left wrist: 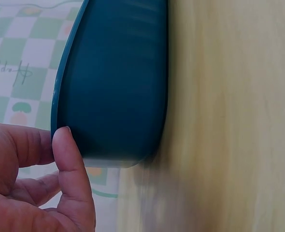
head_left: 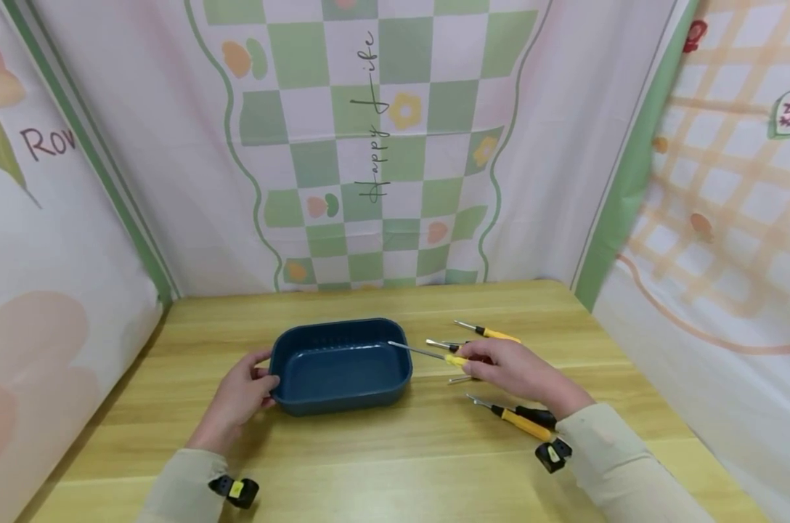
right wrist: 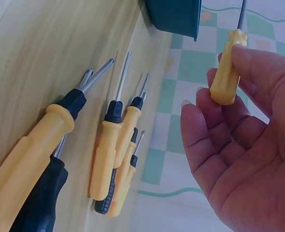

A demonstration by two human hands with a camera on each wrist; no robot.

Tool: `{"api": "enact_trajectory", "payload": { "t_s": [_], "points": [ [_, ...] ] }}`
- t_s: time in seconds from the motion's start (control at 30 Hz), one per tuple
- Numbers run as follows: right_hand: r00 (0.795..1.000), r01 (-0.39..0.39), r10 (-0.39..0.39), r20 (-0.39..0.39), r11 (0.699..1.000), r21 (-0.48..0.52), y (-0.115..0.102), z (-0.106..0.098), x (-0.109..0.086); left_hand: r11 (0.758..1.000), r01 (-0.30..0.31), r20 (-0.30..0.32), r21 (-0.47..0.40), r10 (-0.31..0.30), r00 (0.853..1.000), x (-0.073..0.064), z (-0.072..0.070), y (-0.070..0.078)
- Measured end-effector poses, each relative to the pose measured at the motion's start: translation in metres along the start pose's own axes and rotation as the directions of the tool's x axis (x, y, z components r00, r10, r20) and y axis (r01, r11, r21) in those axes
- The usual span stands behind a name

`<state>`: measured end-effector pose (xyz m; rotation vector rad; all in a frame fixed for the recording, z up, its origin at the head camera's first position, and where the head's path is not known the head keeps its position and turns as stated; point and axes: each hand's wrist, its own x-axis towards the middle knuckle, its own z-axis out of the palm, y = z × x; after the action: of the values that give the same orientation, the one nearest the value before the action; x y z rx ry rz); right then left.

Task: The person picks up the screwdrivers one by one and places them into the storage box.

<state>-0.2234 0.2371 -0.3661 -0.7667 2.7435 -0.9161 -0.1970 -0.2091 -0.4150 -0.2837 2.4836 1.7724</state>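
A dark blue rectangular basin [head_left: 343, 399] stands on the wooden table. My left hand [head_left: 241, 392] grips its left rim, and the left wrist view shows thumb and fingers pinching the basin wall [left wrist: 113, 87]. My right hand [head_left: 509, 367] holds a screwdriver [head_left: 457, 360] by its yellow handle. The screwdriver's metal shaft points left, its tip over the basin's right rim. In the right wrist view, the thumb and fingers pinch the screwdriver handle [right wrist: 226, 72], clear of the table.
Several screwdrivers with yellow or black handles lie on the table right of the basin. One yellow screwdriver [head_left: 499, 335] is at the back, another yellow one [head_left: 526, 423] beside a black-handled one [head_left: 537, 416] nearer the front. Patterned cloth [head_left: 401, 145] hangs behind and at both sides.
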Motion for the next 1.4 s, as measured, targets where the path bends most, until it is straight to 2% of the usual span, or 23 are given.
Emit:
{"api": "enact_trajectory", "payload": {
  "t_s": [0.27, 0.5, 0.73, 1.0, 1.4],
  "points": [
    [1.0, 0.005, -0.004, 0.002, 1.0, -0.016, -0.002, 0.0, 0.006, 1.0, -0.009, 0.0, 0.004, 0.009, 1.0, -0.001, 0.002, -0.003],
    [1.0, -0.005, 0.005, -0.003, 1.0, -0.023, -0.004, 0.001, 0.009, 0.999, -0.013, -0.004, -0.03, 0.013, 1.0, -0.001, 0.007, -0.003],
    [1.0, 0.017, -0.017, -0.002, 1.0, -0.023, -0.008, 0.002, 0.012, 0.998, -0.007, 0.013, -0.057, 0.008, 1.0, -0.001, 0.009, -0.005],
    [1.0, 0.026, -0.026, 0.012, 0.999, -0.021, -0.017, 0.004, 0.019, 0.996, -0.008, 0.027, -0.088, 0.011, 1.0, -0.006, 0.012, -0.006],
    [0.996, 0.086, -0.085, 0.007, 0.996, -0.034, -0.026, 0.008, 0.026, 0.994, -0.006, 0.027, -0.105, 0.009, 1.0, -0.017, 0.019, -0.004]
  ]
}}
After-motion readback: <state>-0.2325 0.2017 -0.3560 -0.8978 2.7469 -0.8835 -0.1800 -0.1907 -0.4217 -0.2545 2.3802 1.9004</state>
